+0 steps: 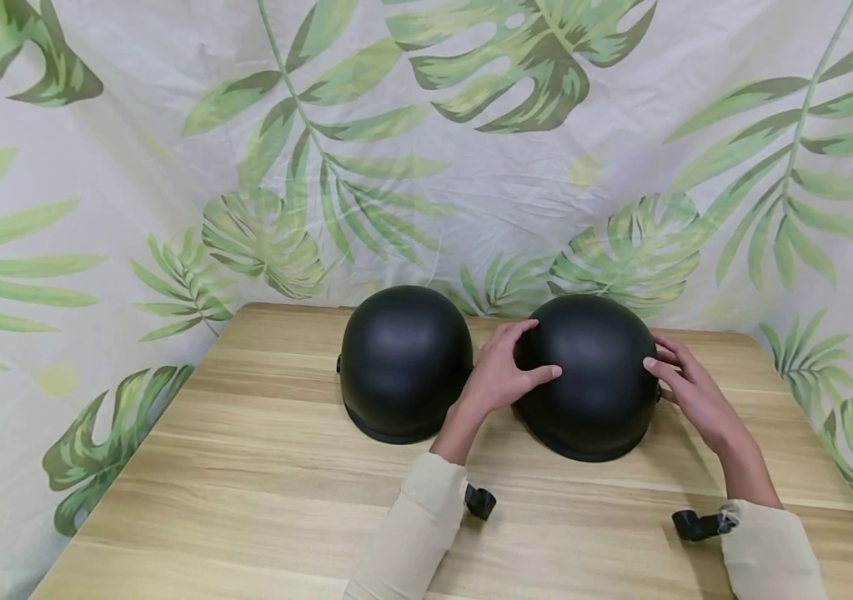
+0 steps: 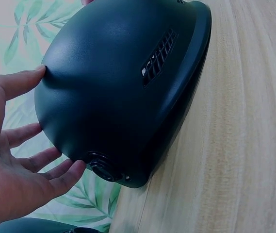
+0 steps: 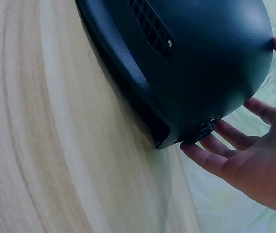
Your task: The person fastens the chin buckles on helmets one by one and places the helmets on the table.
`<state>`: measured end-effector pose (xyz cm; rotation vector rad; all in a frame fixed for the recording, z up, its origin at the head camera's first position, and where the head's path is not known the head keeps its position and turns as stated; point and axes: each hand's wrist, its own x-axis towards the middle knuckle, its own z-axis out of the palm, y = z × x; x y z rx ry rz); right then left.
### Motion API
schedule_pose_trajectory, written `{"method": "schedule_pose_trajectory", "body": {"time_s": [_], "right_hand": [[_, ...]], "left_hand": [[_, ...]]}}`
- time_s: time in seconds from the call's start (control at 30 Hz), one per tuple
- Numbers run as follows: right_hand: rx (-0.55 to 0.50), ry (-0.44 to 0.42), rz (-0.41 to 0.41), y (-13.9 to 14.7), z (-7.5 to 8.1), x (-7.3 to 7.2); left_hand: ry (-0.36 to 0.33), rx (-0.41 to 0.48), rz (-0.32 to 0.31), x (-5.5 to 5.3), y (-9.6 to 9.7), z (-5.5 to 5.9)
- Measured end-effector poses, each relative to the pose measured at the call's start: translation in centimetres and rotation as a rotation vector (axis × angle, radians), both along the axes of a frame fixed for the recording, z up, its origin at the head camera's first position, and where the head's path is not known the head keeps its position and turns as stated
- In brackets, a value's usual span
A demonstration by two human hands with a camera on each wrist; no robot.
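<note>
A black helmet (image 1: 584, 383) with a smooth rounded shell is on the wooden table, between my two hands. My left hand (image 1: 501, 371) holds its left side, thumb and fingertips spread along the shell. On the opposite side my right hand (image 1: 692, 387) grips it, thumb on the shell and fingers near a round side knob (image 3: 198, 133). The left wrist view shows a slatted vent (image 2: 159, 58) and another round knob (image 2: 104, 167) close to the little finger. Just left of my left hand stands a second, similar black helmet (image 1: 405, 362).
The wood-grain table (image 1: 261, 467) reaches back to a hanging cloth (image 1: 501, 175) printed with green leaves. Black wrist mounts (image 1: 699, 525) stick out from the beige sleeves (image 1: 771, 550). Bare wood lies in front of both helmets.
</note>
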<state>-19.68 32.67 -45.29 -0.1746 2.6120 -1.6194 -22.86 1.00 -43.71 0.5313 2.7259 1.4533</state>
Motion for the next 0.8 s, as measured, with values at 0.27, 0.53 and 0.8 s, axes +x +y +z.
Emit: {"method": "schedule_pose_trajectory", "body": {"time_s": [0.27, 0.53, 0.8], "right_hand": [[0.058, -0.014, -0.008, 0.1, -0.1, -0.2], [0.188, 0.023, -0.047, 0.3, 0.2, 0.5], [0.304, 0.189, -0.063, 0.4, 1.5, 2.3]], "left_hand": [[-0.001, -0.003, 0.0, -0.2, 0.1, -0.2], [0.035, -0.011, -0.037, 0.1, -1.0, 0.8], [0.178, -0.063, -0.038, 2.0, -5.4, 3.6]]}}
